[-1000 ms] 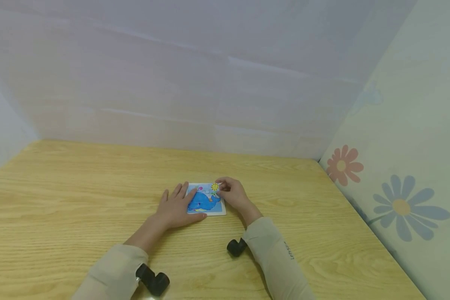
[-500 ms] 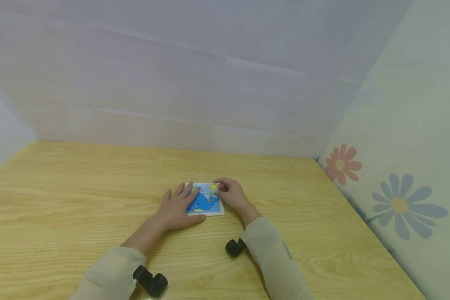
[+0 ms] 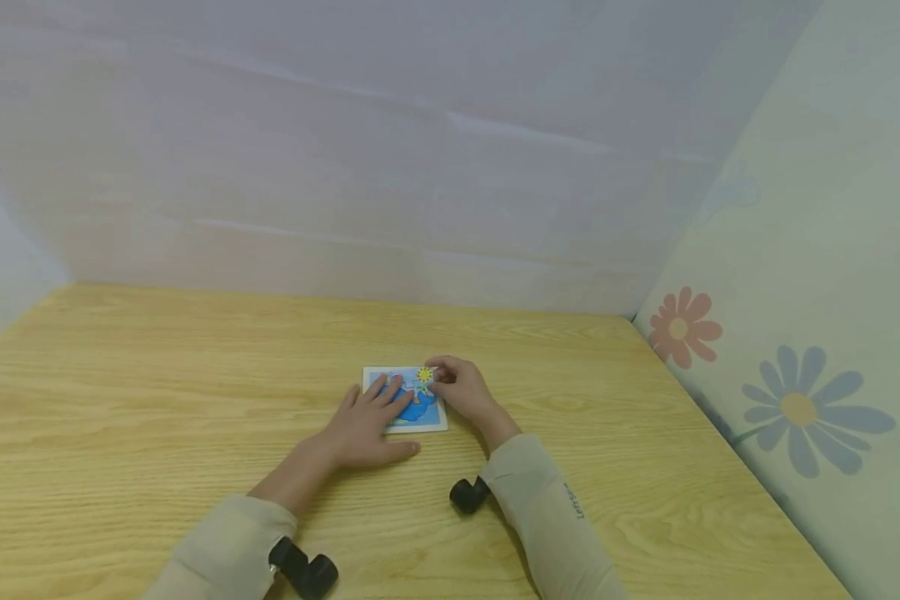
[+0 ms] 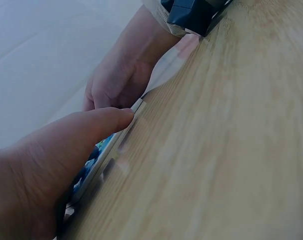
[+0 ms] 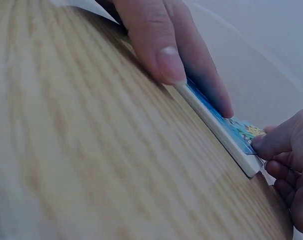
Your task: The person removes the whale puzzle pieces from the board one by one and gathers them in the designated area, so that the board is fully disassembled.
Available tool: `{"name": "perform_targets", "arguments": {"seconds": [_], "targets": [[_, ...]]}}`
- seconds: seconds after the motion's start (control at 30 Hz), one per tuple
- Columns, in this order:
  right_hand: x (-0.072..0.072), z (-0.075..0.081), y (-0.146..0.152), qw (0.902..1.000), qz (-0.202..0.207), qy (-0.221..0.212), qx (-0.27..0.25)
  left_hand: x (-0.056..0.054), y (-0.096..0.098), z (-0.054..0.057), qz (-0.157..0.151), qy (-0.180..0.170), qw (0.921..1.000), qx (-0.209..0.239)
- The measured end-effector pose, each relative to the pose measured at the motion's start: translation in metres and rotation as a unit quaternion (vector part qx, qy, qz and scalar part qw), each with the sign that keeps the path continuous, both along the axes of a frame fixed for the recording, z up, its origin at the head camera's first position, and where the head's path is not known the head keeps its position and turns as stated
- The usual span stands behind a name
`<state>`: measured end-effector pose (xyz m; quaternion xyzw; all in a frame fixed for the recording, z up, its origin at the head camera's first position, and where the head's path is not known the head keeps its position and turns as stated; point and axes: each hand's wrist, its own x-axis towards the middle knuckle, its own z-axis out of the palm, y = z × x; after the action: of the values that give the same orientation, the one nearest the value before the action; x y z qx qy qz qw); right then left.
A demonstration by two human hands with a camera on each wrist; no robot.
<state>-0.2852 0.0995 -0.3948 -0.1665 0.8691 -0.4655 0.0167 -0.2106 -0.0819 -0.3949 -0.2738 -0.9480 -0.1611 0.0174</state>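
A small picture puzzle in a thin white-rimmed board point(image 3: 366, 372) lies flat on the table, showing a blue whale point(image 3: 424, 409) and a yellow sun. Across its left and middle part my left hand point(image 3: 360, 431) rests with straight, spread fingers, its thumb near the front edge and hiding much of the whale. At the far right corner my right hand point(image 3: 468, 392) pinches the piece with the sun point(image 5: 255, 130) between thumb and fingers. That piece looks slightly raised at its near edge in the right wrist view; how far it is lifted I cannot tell.
The light wooden table point(image 3: 195, 375) stretches around the board. A pale wall covering point(image 3: 330, 167) rises behind it, and a wall with painted flowers point(image 3: 800, 411) stands on the right. Black cameras point(image 3: 468, 496) sit at both sleeve cuffs.
My left hand has slid right and a little nearer over the picture, uncovering the board's far left corner. My right hand stays at the sun corner.
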Motion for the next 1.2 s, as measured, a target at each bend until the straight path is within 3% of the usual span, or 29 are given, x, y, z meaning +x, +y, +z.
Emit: {"name": "perform_targets", "arguments": {"seconds": [0.57, 1.0, 1.2], "targets": [[-0.001, 0.001, 0.006, 0.9996, -0.002, -0.002, -0.029, -0.001, 0.002, 0.002, -0.011, -0.007, 0.9999, -0.011], [-0.009, 0.009, 0.031, 0.9913, -0.035, -0.061, -0.111, -0.003, 0.004, 0.000, -0.011, -0.011, 0.9999, -0.004], [-0.010, 0.019, 0.054, 0.9947, -0.015, -0.047, -0.090, -0.005, 0.004, -0.001, -0.011, -0.007, 0.9999, 0.003]]}}
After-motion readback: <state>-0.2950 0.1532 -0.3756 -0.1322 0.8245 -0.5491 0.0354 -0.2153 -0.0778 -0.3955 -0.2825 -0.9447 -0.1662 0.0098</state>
